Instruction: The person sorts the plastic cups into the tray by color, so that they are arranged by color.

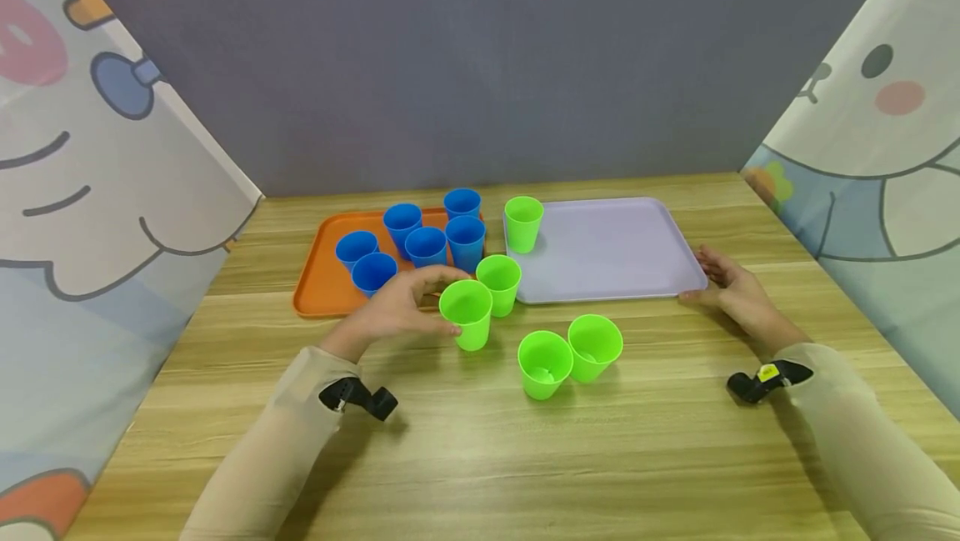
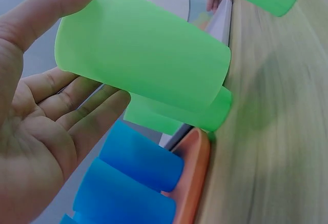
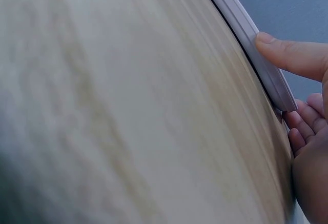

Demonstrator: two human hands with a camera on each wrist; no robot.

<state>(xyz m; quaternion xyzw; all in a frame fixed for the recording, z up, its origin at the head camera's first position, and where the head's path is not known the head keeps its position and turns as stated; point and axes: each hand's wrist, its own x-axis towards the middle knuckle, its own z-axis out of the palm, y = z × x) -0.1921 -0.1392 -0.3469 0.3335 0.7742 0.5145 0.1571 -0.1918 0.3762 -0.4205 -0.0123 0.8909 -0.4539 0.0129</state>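
Observation:
My left hand [image 1: 438, 301] reaches round a green cup [image 1: 467, 313] standing on the table. In the left wrist view its thumb [image 2: 56, 3] touches that cup [image 2: 148, 60], and the straight fingers [image 2: 92, 111] lie just behind it. A second green cup [image 1: 499, 283] stands right behind, and two more [image 1: 543, 363] [image 1: 594, 347] stand together nearer me. Another green cup [image 1: 522, 222] stands on the lavender tray [image 1: 615, 249]. My right hand [image 1: 701, 278] holds that tray's near right corner, thumb [image 3: 287, 55] on the rim [image 3: 241, 24] and fingers [image 3: 302, 126] curled at the edge.
An orange tray [image 1: 318, 283] at the left holds several blue cups [image 1: 426, 245], close behind my left hand. Cartoon-printed curtains close in both sides and a grey wall stands at the back. Bare wooden table [image 1: 480, 458] lies in front.

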